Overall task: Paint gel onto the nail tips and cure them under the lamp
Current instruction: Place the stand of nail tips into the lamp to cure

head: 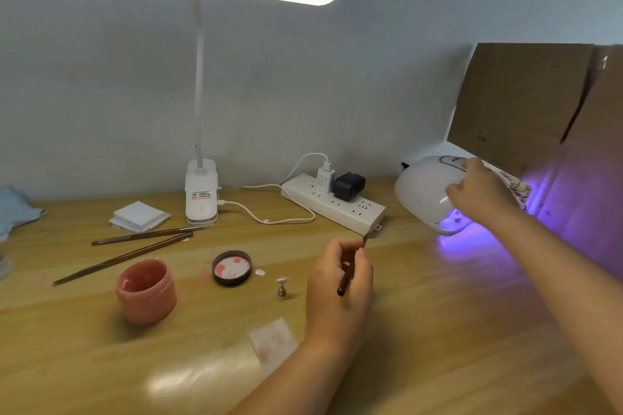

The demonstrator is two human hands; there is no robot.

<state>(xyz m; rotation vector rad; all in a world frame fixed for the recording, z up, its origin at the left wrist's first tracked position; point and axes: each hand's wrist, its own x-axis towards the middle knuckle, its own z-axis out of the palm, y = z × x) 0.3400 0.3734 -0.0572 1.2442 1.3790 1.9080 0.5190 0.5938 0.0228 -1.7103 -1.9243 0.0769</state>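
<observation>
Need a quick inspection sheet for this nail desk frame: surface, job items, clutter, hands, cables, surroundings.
Surface: wooden desk, pink smears near the jar lid.
Job's things: open pink gel jar; nail tip on a small stand; loose nail tip; curing lamp glowing violet.
Clutter: stained wipe, pad stack, two spare brushes, blue cloth.
Hands: left hand grips a brush; right hand rests on the lamp top.
Cables: white lead from desk light lies loose; power strip holds two adapters.
Surroundings: wall, cardboard behind the lamp.
</observation>
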